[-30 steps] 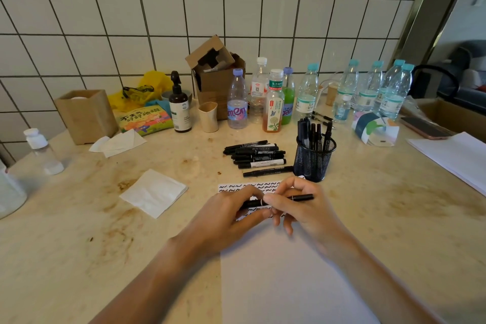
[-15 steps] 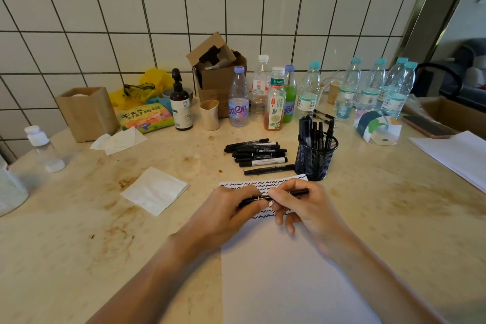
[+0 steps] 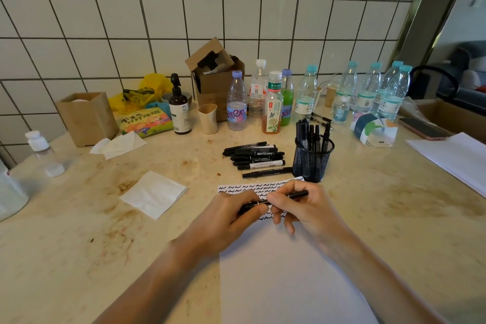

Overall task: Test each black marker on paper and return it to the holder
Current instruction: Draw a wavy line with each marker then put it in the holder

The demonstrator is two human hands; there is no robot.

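Both gripping one black marker [image 3: 273, 200] over the paper [image 3: 289, 271], left hand [image 3: 226, 221] at the cap end, right hand [image 3: 305, 210] on the barrel (light, stiff, slick plastic, probably). Holder [image 3: 313, 163] just beyond.

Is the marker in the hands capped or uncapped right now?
Cannot tell. The marker lies level between the left hand and right hand; fingers cover its middle and left end, and no tip shows.

A black marker [image 3: 297, 194] lies level over a white paper [image 3: 284, 271] with black squiggles along its far edge. Beyond it, loose black markers [image 3: 253, 156] lie left of a black mesh holder [image 3: 313, 160] of upright markers.
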